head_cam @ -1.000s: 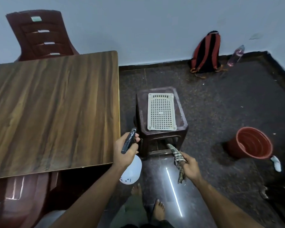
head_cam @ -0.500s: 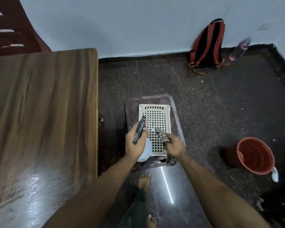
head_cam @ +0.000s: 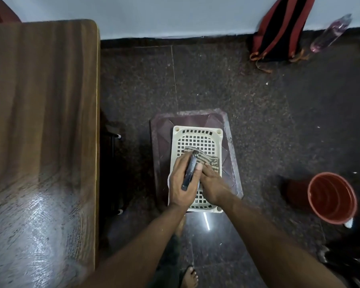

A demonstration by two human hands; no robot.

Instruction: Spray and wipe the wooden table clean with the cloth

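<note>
We observe the left hand point(head_cam: 183, 179) gripping the dark-triggered spray bottle point(head_cam: 190, 173); the right hand point(head_cam: 211, 181), fingers curled, holds the striped cloth point(head_cam: 208, 160) in the cream perforated plastic tray point(head_cam: 195, 134).

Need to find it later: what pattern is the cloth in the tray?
Dark and pale stripes, on the cloth, seen in the head view.

I see a brown wood-grain bench point(head_cam: 42, 104), cream basket point(head_cam: 196, 129), striped cloth point(head_cam: 208, 161) and, at three o'clock, a red bucket point(head_cam: 332, 197).
</note>
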